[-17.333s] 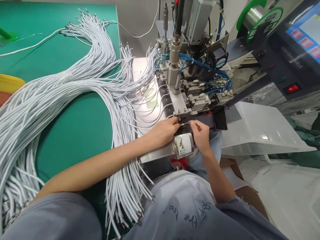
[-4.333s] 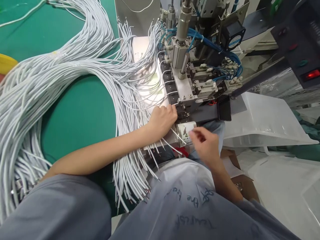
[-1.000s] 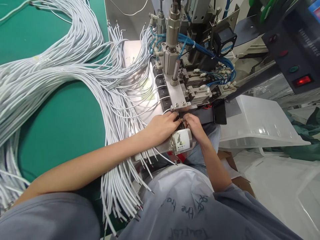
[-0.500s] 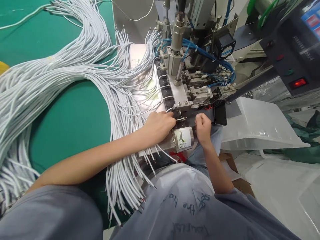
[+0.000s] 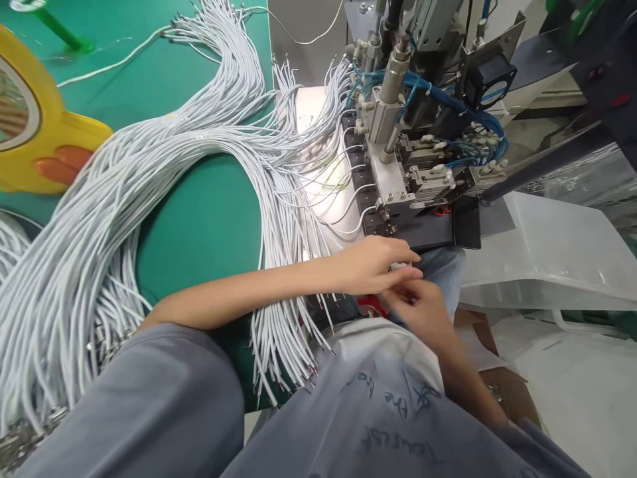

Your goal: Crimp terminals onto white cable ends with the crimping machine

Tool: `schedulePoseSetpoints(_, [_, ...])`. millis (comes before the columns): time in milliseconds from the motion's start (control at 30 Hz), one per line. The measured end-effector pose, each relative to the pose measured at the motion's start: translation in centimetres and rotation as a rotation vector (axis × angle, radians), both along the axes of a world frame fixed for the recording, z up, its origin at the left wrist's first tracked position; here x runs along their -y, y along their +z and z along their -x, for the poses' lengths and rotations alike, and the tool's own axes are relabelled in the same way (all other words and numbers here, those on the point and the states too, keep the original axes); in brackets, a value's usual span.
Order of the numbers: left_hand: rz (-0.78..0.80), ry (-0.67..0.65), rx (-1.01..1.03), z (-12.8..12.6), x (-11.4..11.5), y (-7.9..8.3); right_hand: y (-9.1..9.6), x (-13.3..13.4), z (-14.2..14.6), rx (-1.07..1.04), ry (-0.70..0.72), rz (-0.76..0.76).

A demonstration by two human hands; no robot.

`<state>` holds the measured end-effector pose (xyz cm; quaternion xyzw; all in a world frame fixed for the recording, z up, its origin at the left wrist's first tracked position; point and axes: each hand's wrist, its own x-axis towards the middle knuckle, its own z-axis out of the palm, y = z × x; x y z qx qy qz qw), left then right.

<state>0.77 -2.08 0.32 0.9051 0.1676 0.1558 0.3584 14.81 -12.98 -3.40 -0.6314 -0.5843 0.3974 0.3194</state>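
Observation:
My left hand [image 5: 375,264] reaches in front of the machine with its fingers stretched forward and a gap between thumb and fingers. Just below its fingertips is my right hand [image 5: 421,309], blurred and curled, its fingertips close together by the left thumb. Anything pinched there is too small or hidden to make out. White cables [image 5: 279,219] fan out beside and beneath my left forearm. Several single cable ends run into the black fixture [image 5: 362,176] at the machine's edge. The labelled container near the fixture is mostly covered by my left hand.
Above the fixture stands the pneumatic machine [image 5: 393,113] with blue hoses. A black phone [image 5: 466,222] lies to its right, near a translucent plastic bin [image 5: 557,245]. On the green table [image 5: 199,212] a yellow duck-shaped object [image 5: 74,143] sits at the left.
My left hand has left the fixture and moved toward me, over the container. My right hand has come down and left to meet it. The view has shifted left.

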Motion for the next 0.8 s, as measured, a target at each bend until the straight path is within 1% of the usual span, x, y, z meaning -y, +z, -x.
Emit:
schedulePoseSetpoints(67, [0.160,0.004,0.071,-0.1,0.2,-0.5,1.2,-0.7,-1.5,-0.136,-0.108,-0.033])
schedulePoseSetpoints(167, [0.280,0.088,0.158,-0.2,-0.3,-1.4,2.3,-1.4,-2.7,-0.337,-0.208,-0.099])
schedulePoseSetpoints(267, [0.279,0.099,0.265,-0.4,-0.9,-1.9,2.1,-1.9,-2.5,-0.530,-0.244,-0.118])
schedulePoseSetpoints(367, [0.196,0.093,0.322,-0.3,-0.9,-2.1,1.3,-2.4,-1.8,-0.656,-0.261,-0.097])
schedulePoseSetpoints(433, [0.138,0.083,0.345,-0.3,-0.8,-2.2,0.8,-2.8,-1.3,-0.665,-0.271,-0.118])
schedulePoseSetpoints(500, [0.099,0.075,0.356,-0.3,-0.7,-2.3,0.6,-3.1,-0.8,-0.640,-0.284,-0.184])
schedulePoseSetpoints(567, [0.088,0.072,0.340,-0.3,-0.7,-2.5,0.4,-3.4,-0.6,-0.593,-0.306,-0.270])
schedulePoseSetpoints(633, [0.088,0.053,0.312,-0.3,-0.8,-2.5,0.5,-3.5,-0.6,-0.549,-0.319,-0.322])
schedulePoseSetpoints(700, [0.085,0.028,0.289,-0.3,-0.8,-2.4,0.6,-3.5,-0.7,-0.513,-0.302,-0.329])
schedulePoseSetpoints(800, [0.055,0.074,0.282,-0.3,-0.8,-2.3,0.7,-3.4,-0.9,-0.437,-0.264,-0.315])
